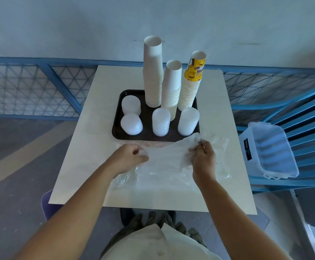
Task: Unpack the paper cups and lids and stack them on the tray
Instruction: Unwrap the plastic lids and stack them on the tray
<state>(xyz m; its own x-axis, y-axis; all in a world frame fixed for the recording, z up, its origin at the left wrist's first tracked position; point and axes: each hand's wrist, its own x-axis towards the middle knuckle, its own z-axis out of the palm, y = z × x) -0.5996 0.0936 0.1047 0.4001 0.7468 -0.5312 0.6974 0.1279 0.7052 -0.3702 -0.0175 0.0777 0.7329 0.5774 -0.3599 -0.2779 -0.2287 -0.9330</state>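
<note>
Cups and lids all sit on the black tray, centre frame. The tall white cup stack, shorter white cup stack and yellow printed cup stack stand along its upper edge, with four white lid stacks below them. I judge unpacking done, only wrapper cleanup left.

Left hand, lower centre-left: fingers curled, grip seems to pinch the left edge of the clear plastic bag. Right hand, lower centre-right: grip bunched on the bag's upper right part. The bag lies crumpled on the pale surface below the tray, and its upper corner reaches the rim just beside the rightmost lid stack.

How I'd run it: draw the film down-frame, away from the tray, and ball it between both hands, kept low. The film looks thin, glossy and clingy, so dragging it over the rim could snag that near stack.

The lids look like light, translucent plastic discs with ribbed edges. The cups are tapered paper, and their stacks are tall and likely top-heavy, so I'd avoid jolting the surface.

The clear bin on the blue chair, right edge, looks a fair drop spot.
</note>
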